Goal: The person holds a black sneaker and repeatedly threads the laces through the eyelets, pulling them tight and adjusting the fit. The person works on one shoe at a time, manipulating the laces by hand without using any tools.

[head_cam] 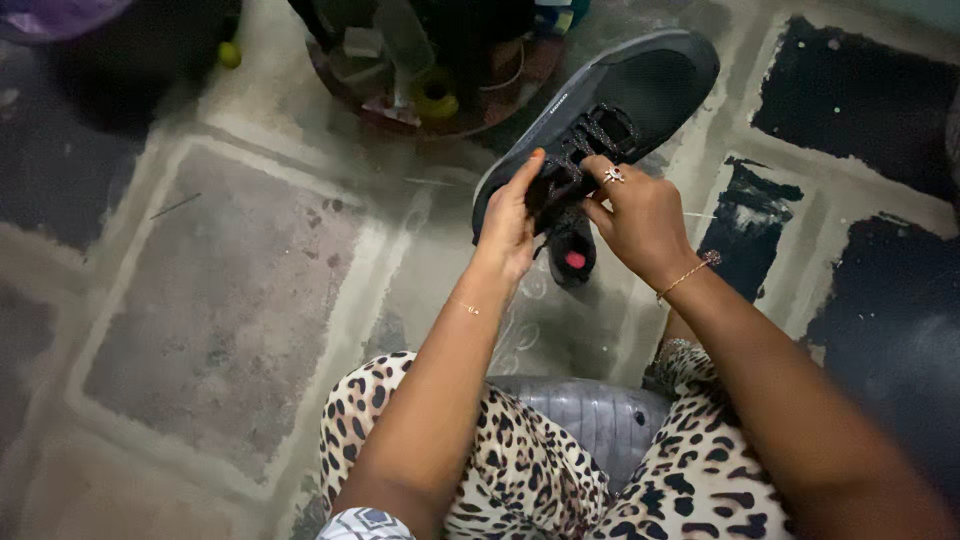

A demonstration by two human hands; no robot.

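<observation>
Both hands at the laces of a dark shoe held above the floor.

The dark shoe hangs in the air over the patterned floor, toe pointing away. The left hand grips its near side, fingers closed around the collar. The right hand, wearing a ring, pinches the laces with curled fingers. Leopard-print trousers lie below; a cluttered round tray stands beyond.

No signs or screens show. The one label is a small round pink-red patch on the black tongue inside the shoe. A round tray at the top edge holds blurred containers, too unclear to tell as packages.
</observation>
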